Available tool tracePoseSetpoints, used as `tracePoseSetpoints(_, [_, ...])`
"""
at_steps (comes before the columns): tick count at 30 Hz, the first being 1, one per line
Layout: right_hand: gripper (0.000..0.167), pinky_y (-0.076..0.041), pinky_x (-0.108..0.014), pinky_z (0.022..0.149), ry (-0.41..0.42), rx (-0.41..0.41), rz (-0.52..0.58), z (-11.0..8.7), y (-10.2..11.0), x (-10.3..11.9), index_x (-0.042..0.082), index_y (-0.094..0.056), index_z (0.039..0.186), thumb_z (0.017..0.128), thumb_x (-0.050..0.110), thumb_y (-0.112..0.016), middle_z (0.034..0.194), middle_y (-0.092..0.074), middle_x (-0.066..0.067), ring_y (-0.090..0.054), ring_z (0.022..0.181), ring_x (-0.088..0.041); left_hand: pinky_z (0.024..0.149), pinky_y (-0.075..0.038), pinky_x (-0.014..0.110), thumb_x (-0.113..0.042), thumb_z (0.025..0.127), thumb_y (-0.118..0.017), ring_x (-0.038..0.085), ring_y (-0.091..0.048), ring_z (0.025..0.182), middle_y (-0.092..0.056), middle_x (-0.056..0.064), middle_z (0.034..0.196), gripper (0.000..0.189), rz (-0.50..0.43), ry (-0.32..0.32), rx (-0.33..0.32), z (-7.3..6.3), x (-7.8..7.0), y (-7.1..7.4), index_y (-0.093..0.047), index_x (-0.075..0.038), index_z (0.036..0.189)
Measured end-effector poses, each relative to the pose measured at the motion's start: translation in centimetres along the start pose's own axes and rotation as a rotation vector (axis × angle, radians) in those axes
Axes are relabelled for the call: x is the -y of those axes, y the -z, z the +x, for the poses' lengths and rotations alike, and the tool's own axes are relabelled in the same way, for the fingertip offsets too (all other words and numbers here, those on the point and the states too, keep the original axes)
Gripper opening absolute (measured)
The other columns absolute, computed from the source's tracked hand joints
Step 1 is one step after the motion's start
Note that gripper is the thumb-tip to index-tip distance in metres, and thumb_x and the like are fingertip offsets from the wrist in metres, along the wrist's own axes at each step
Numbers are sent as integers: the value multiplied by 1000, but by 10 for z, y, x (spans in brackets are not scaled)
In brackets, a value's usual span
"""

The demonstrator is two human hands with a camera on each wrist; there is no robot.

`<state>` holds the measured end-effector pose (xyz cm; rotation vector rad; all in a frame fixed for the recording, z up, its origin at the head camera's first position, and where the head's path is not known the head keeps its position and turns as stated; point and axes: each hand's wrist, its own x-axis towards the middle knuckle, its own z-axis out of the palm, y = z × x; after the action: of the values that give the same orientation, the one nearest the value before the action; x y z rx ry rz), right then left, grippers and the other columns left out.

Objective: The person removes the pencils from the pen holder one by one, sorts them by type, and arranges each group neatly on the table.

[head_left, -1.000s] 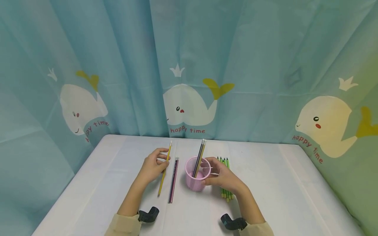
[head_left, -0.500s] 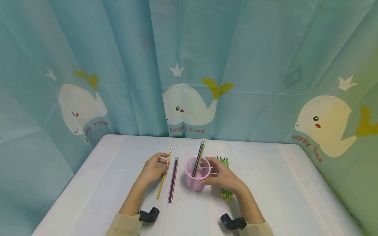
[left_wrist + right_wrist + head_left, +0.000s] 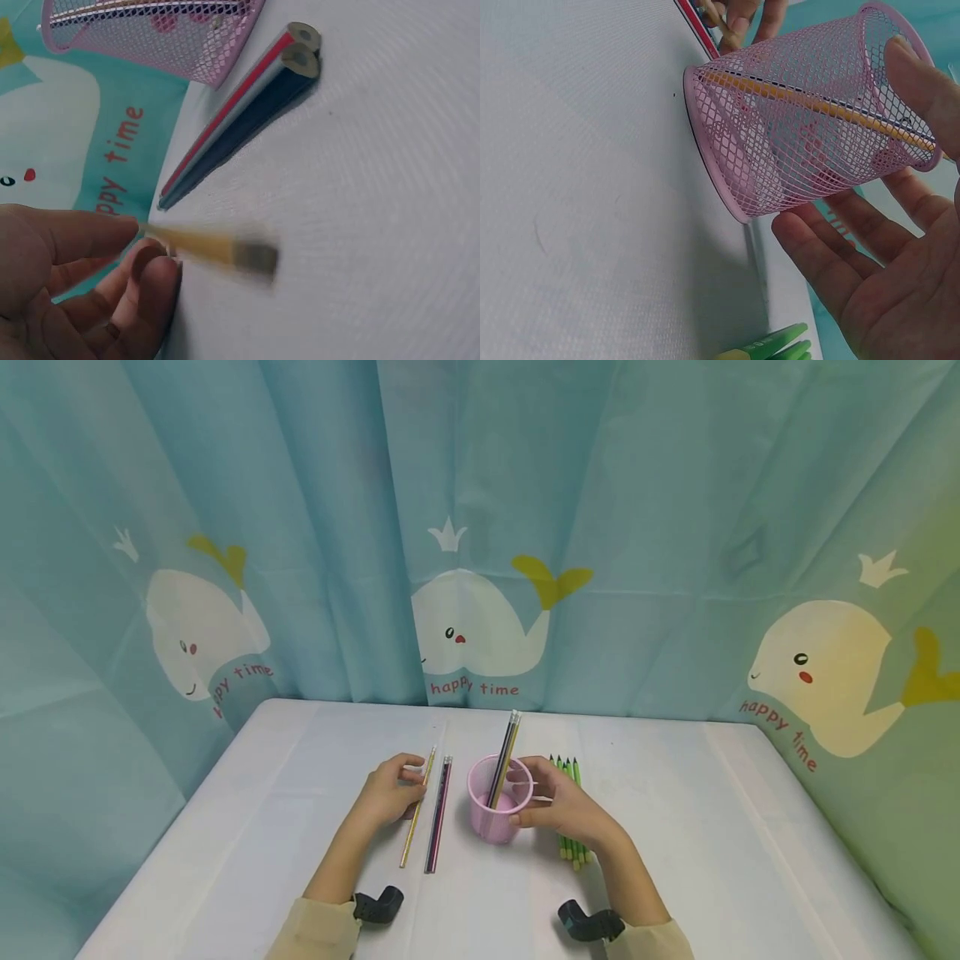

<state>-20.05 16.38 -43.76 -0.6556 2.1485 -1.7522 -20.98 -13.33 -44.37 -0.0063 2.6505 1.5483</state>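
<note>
Between thumb and fingers my left hand (image 3: 391, 790) pinches a yellow pencil (image 3: 412, 832), which shows blurred in the left wrist view. Just right of it, two dark pencils (image 3: 438, 817) with pinkish-red stripes lie side by side on the white table. My right hand (image 3: 564, 807) holds a pink mesh pencil cup (image 3: 492, 827) from its right side, thumb at the rim and fingers along the wall. The cup stands upright on the table. Inside it lean a black pencil and a yellow pencil (image 3: 810, 103), tops poking above the rim.
Several green pencils (image 3: 568, 847) lie bunched on the table, partly behind my right hand. The white table (image 3: 712, 860) ends at a blue-green curtain (image 3: 645, 527) printed with whales. A black wrist camera (image 3: 378, 906) sits on each forearm.
My left hand has come slightly nearer to me and lower, and the yellow pencil's far end has dropped toward the table. The right hand and the cup stay put.
</note>
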Motion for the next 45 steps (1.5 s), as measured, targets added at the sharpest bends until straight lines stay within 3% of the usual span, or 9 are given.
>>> tracePoseSetpoints(7, [71, -46, -51, 109, -7, -8, -11, 0, 0, 1, 10, -49, 138, 76, 10, -84, 138, -56, -16, -52, 130, -38, 52, -56, 27, -2, 90, -67, 15, -59, 55, -69, 13, 106, 43, -15, 15, -1, 0, 0, -2, -58, -4, 132])
tracePoseSetpoints(15, [70, -47, -51, 108, -13, -10, -14, 1, 0, 1, 9, -49, 137, 76, 9, -84, 137, -57, -15, -53, 128, -37, 58, -55, 28, -5, 90, -68, 15, -64, 65, -70, 10, 105, 41, 22, -42, -9, 0, -5, -1, -60, -6, 130])
tracePoseSetpoints(20, [70, -46, -51, 108, -9, -8, -7, 0, -1, 2, 8, -49, 137, 76, 9, -84, 137, -57, -15, -53, 128, -37, 71, -56, 30, -7, 91, -68, 17, -67, 86, -72, 6, 107, 39, 35, -158, -16, -4, -15, -1, -62, -8, 129])
tracePoseSetpoints(27, [72, -47, -51, 107, -1, -13, 2, -1, -1, 2, 8, -48, 138, 76, 9, -84, 136, -57, -16, -53, 128, -40, 83, -58, 36, -7, 93, -68, 19, -67, 97, -70, 6, 112, 28, 14, -372, -11, -12, -30, -14, -66, -11, 120])
tracePoseSetpoints(33, [70, -48, -51, 106, -5, -12, 0, 0, -1, 2, 8, -48, 137, 77, 10, -84, 136, -57, -16, -53, 127, -40, 78, -55, 29, -17, 101, -58, 16, -62, 95, -65, 2, 117, 19, 63, -558, 4, -14, -35, -29, -66, -14, 118])
tracePoseSetpoints(36, [71, -48, -51, 107, -13, -15, -8, 1, -1, 2, 8, -49, 137, 76, 11, -84, 137, -56, -15, -53, 128, -40, 84, -56, 36, -22, 102, -55, 22, -60, 109, -60, 3, 129, 24, 41, -596, 31, -18, -38, -34, -65, -15, 123])
tracePoseSetpoints(39, [71, -48, -51, 106, -12, -13, -11, 1, -1, 2, 8, -48, 137, 77, 11, -84, 137, -56, -15, -53, 128, -40, 101, -49, 55, -30, 101, -57, 30, -50, 131, -50, 3, 145, 30, 64, -618, 70, -22, -41, -39, -65, -18, 127])
tracePoseSetpoints(43, [70, -50, -48, 105, -4, -6, 3, 0, -1, 2, 8, -47, 138, 78, 10, -83, 134, -57, -15, -54, 125, -40, 111, -33, 68, -39, 100, -57, 35, -36, 142, -38, 2, 156, 34, 194, -668, 115, -27, -44, -45, -66, -25, 130])
tracePoseSetpoints(45, [69, -50, -47, 104, -3, -4, 12, -1, -1, 2, 8, -47, 138, 78, 8, -83, 133, -58, -14, -55, 124, -40, 111, -33, 67, -42, 100, -55, 35, -32, 144, -34, 1, 159, 35, 265, -676, 119, -28, -43, -48, -65, -30, 132])
